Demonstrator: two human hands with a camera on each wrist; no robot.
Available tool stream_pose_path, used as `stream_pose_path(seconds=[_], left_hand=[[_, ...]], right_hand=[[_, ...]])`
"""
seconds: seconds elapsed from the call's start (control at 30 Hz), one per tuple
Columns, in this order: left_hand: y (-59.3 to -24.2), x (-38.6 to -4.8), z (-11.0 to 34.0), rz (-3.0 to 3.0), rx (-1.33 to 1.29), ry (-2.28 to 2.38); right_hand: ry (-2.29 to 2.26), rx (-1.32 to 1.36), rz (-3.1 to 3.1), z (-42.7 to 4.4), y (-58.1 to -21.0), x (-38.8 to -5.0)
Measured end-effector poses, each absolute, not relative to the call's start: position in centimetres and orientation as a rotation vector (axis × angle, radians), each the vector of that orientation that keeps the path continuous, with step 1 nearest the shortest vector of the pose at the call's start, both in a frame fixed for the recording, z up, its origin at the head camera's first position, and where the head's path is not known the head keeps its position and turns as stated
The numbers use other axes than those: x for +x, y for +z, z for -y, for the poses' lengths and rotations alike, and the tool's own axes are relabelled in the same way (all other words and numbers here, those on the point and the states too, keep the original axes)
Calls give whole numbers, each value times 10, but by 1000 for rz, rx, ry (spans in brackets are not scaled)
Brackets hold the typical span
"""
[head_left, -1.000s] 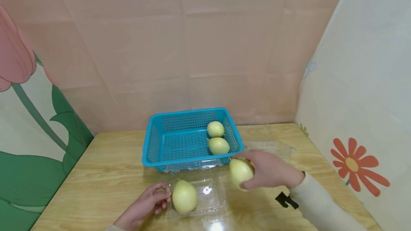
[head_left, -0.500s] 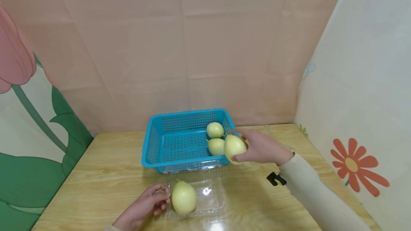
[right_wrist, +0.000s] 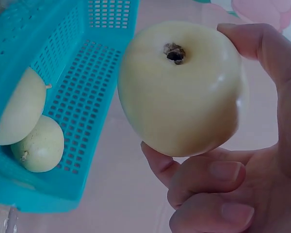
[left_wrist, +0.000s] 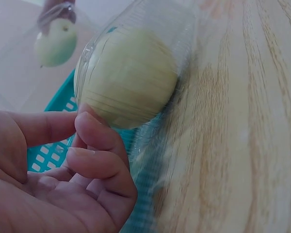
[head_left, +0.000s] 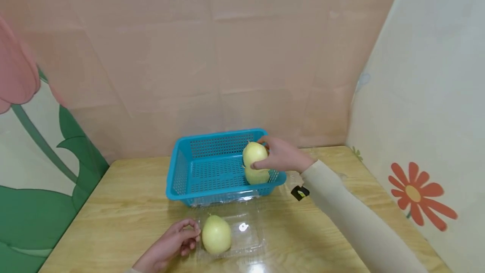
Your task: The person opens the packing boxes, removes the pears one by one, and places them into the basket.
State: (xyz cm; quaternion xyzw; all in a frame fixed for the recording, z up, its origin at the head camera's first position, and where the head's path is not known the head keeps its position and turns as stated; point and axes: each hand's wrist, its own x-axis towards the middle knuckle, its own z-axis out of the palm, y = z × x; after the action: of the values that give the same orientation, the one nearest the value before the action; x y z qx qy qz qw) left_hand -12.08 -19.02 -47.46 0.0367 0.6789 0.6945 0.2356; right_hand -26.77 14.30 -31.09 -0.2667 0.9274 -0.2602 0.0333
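Observation:
My right hand [head_left: 282, 155] grips a pale yellow-green pear [head_left: 254, 153] above the right side of the blue basket [head_left: 171, 182]. In the right wrist view, the thumb and fingers hold this pear's sides. Two more pears lie inside the basket; the nearer pear [head_left: 257, 176] shows in the head view, while the farther pear is hidden there behind the held one. Low in front, my left hand [head_left: 174, 239] pinches the edge of a clear plastic clamshell box [head_left: 248, 239] between thumb and fingertip. One pear [head_left: 217, 235] sits in the box's left part, close to those fingers.
Another clear plastic piece [head_left: 295, 177] lies right of the basket, partly behind the right arm. The wooden table [head_left: 125, 197] meets a pinkish cloth wall [head_left: 151, 75] at the back. A flower-printed sheet [head_left: 420, 117] bounds the right side.
My right hand has carried its pear from the table's right side, up and leftward over the basket. My left hand and the pear in the clamshell box have stayed put.

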Motion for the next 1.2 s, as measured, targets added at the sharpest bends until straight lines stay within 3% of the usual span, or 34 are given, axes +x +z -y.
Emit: stream_pose_path(seconds=[0.47,0.9,1.2], left_hand=[[-474,-124,194,-1870,132,1875],[-479,-120,194,-1814,145,1906],[-478,-121,196,-1826,164,1897]], right_hand=[[-828,-722,-2810,-105,-304,-309],[-694,-717,-2832,-71,-355,-353],[-708,-577,-2857,-56,-374,-374]])
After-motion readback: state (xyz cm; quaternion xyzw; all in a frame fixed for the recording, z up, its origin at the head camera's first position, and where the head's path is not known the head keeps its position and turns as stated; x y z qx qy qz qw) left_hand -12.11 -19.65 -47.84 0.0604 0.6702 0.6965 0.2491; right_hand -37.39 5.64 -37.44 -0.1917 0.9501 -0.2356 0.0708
